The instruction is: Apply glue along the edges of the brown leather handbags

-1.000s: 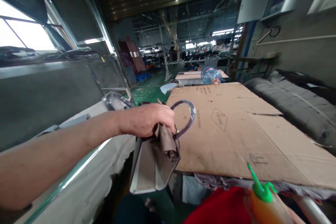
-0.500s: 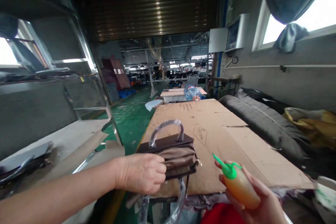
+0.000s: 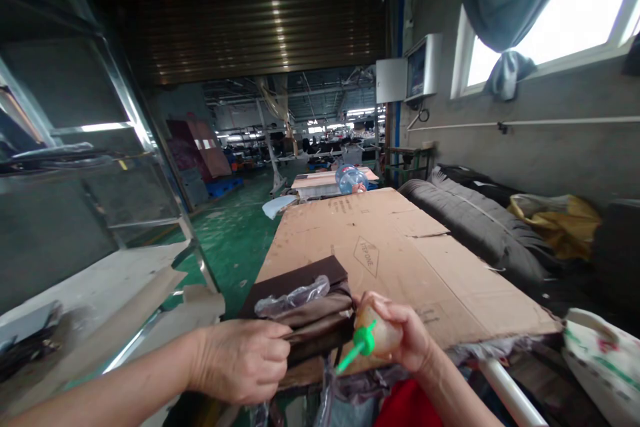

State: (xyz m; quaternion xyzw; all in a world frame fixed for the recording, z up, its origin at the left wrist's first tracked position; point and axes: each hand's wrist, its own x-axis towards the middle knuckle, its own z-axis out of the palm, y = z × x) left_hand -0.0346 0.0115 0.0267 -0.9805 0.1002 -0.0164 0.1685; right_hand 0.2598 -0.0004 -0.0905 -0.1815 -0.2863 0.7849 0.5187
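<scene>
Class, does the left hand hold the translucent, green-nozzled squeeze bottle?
No, the right hand holds that bottle; the left hand grips the dark brown handbag.

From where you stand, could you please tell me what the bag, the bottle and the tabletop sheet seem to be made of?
Bag: perhaps leather or imitation leather, brown with a soft sheen and folds.
Bottle: probably plastic, from its cloudy, translucent wall and bright green nozzle.
Tabletop sheet: apparently cardboard, matte and brown, with printed marks.

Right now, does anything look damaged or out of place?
The cardboard sheet has a dark slit running in from its right edge, apparently torn or cut. At its far end, a blue water jug seems tipped on its side.
</scene>
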